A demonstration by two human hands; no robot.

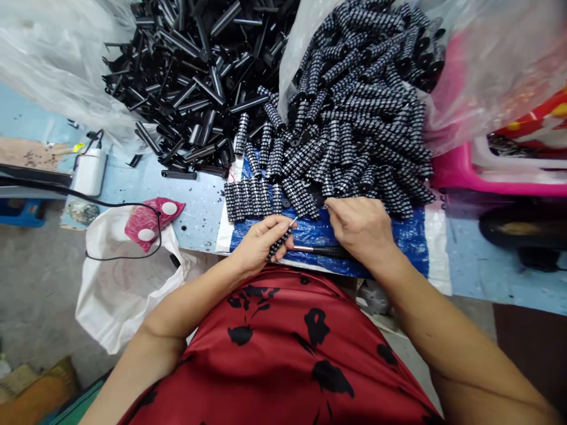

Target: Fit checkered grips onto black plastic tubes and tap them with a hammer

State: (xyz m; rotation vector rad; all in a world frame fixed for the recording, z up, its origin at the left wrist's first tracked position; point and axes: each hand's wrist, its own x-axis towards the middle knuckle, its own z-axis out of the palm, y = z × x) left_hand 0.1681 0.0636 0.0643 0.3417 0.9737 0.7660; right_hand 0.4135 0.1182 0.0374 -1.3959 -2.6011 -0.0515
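Observation:
My left hand (261, 242) is closed around a black-and-white patterned tube (279, 241), held slanting near the bench edge. A thin metal pin (293, 221) sticks out at the tube's upper end. To the right, my right hand (361, 227) is closed in a pinch, with a tiny shiny bit at its fingertips that is too small to name. Between the hands, a tool with a metal shaft and black handle (330, 252) lies on blue plastic sheeting (401, 242), its right end hidden by my right hand. A short row of patterned tubes (248, 199) lies just beyond my left hand.
A large heap of patterned tubes (363, 118) spills from a clear bag at the back. Plain black clip-like parts (195, 100) are piled at back left. A pink basket (460, 171) stands right. A white bag (110, 295) hangs at the left edge, near a cable and white box (90, 172).

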